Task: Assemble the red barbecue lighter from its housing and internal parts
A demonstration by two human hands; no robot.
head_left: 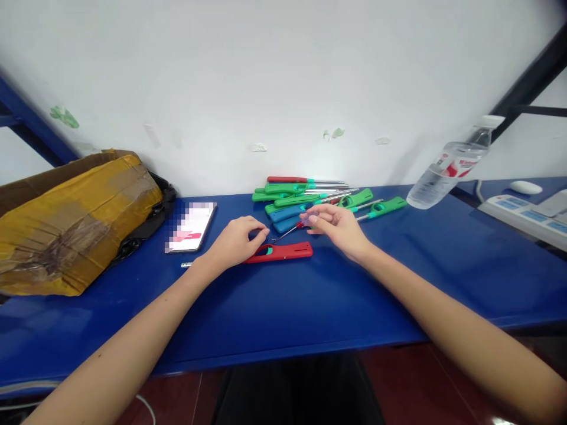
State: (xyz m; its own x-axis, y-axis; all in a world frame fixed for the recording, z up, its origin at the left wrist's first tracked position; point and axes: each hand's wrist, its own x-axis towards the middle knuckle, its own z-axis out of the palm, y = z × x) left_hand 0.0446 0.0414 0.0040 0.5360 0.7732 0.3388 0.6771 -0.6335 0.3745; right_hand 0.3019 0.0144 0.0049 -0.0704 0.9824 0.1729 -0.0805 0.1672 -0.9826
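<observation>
My right hand (339, 229) is closed around the clear, purplish handle of a screwdriver (287, 232). Its thin metal shaft points down and left toward my left fingertips. My left hand (241, 241) has thumb and forefinger pinched by the shaft's tip; whatever is between them is too small to make out. Below the screwdriver lies a red long-necked lighter (292, 251) with a teal trigger, flat on the table. My left hand and wrist cover the lighter's neck, and a metal end shows to the left. Behind my hands are several green, blue and red lighters (287, 200) in a loose pile.
A phone (195, 227) lies left of my hands, beside a cardboard box (84, 224) wrapped in yellow tape. To the right are a tilted-looking water bottle (447, 171), a power strip (522, 215) and a white mouse-like object (525, 188). A white wall (283, 88) backs the blue table (292, 313).
</observation>
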